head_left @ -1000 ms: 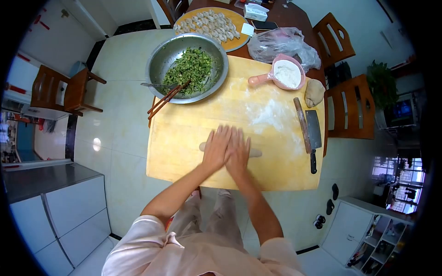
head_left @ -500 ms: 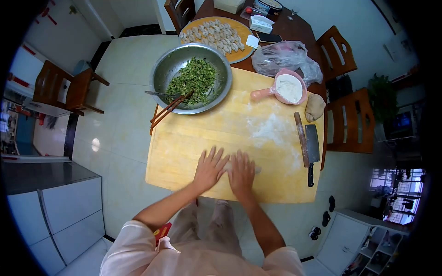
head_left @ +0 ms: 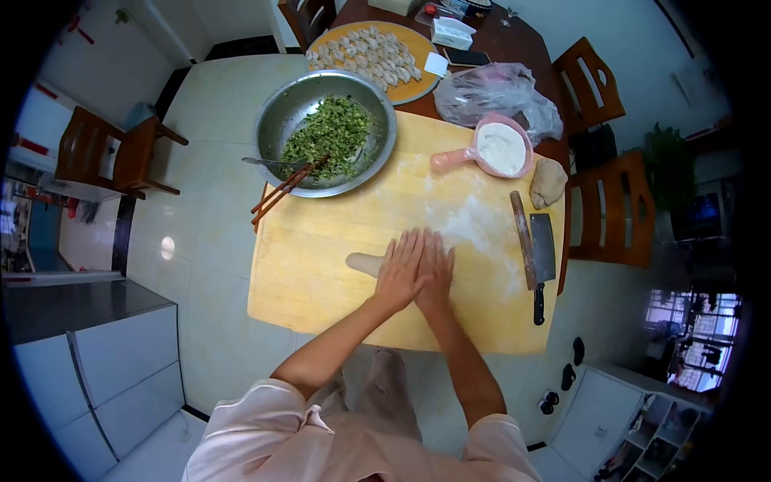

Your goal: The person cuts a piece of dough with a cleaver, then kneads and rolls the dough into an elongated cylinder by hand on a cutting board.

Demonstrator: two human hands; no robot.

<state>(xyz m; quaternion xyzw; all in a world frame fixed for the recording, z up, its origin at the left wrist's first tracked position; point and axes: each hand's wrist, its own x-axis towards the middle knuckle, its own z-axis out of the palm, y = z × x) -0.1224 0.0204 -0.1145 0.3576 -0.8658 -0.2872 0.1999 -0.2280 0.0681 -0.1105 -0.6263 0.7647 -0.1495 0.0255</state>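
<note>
A floury wooden board (head_left: pixel 321 233) covers the near end of a dark desk (head_left: pixel 528 40) in a home with a pale tiled floor (head_left: pixel 213 209), wooden chairs (head_left: pixel 617 209) at its right side and a white cabinet (head_left: pixel 132 345) at left. On the board sit a steel bowl (head_left: pixel 275 128) of green filling (head_left: pixel 333 132), a pink scoop (head_left: pixel 451 160) of flour (head_left: pixel 502 149), a lump of dough (head_left: pixel 548 183), a rolling pin (head_left: pixel 522 241) and a cleaver (head_left: pixel 543 245). Dumplings (head_left: pixel 369 52) fill a round tray (head_left: pixel 411 90) beyond, near a tissue box (head_left: pixel 452 34) whose print is too small to read. At the board's near side, the left hand (head_left: pixel 401 273) and right hand (head_left: pixel 435 277) lie flat over a roll of dough (head_left: pixel 364 263), touching side by side, fingers (head_left: pixel 411 245) straight, close together and pointing away from the body. The roll's left end shows; the hands hide the rest.
</note>
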